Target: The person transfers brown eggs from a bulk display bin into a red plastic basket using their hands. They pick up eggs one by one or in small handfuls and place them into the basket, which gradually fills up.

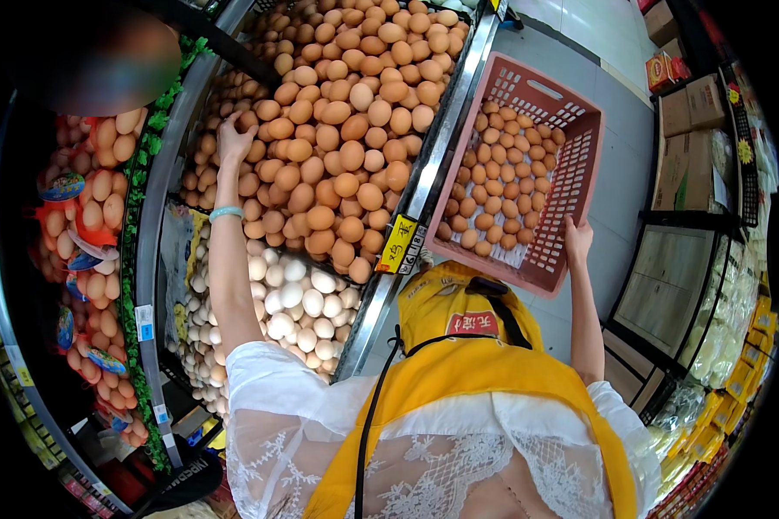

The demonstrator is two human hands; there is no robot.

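Brown eggs (352,156) lie heaped left of a metal rail (447,130) bearing a yellow sign (396,243); my left hand (236,140) curls there, grip unclear to me. Across it, my right hand (577,238) holds a pink crate (589,169) of more; pale eggs (312,303) lie nearer.

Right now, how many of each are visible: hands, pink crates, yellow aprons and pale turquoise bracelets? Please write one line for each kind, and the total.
Hands (left hand, right hand): 2
Pink crate: 1
Yellow apron: 1
Pale turquoise bracelet: 1
Total: 5
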